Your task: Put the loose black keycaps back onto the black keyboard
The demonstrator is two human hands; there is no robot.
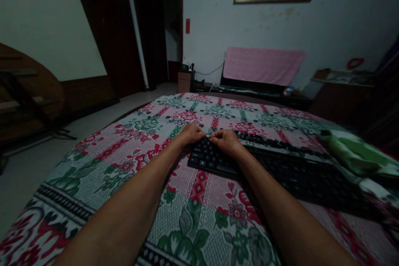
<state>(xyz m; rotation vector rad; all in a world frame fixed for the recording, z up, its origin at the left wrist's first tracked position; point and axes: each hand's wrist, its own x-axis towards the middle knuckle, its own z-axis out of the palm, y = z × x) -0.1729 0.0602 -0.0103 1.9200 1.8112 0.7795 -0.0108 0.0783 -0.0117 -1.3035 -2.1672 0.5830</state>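
Observation:
A black keyboard lies on a flower-patterned cloth, stretching away to the right under my right forearm. At its far left corner, my left hand has its fingers curled closed. My right hand is beside it, thumb and fingertips pinched at the same corner. Between the fingertips of both hands is something tiny that is too small and dim to name. Behind the keyboard runs a row of small black pieces that look like loose keycaps. My right hand and wrist hide part of the keys.
The patterned cloth covers the whole table. A green and white crumpled bag or cloth sits to the right, past the keyboard. Beyond the table stand a pink towel-draped object and a small cabinet. A folded round tabletop leans at left.

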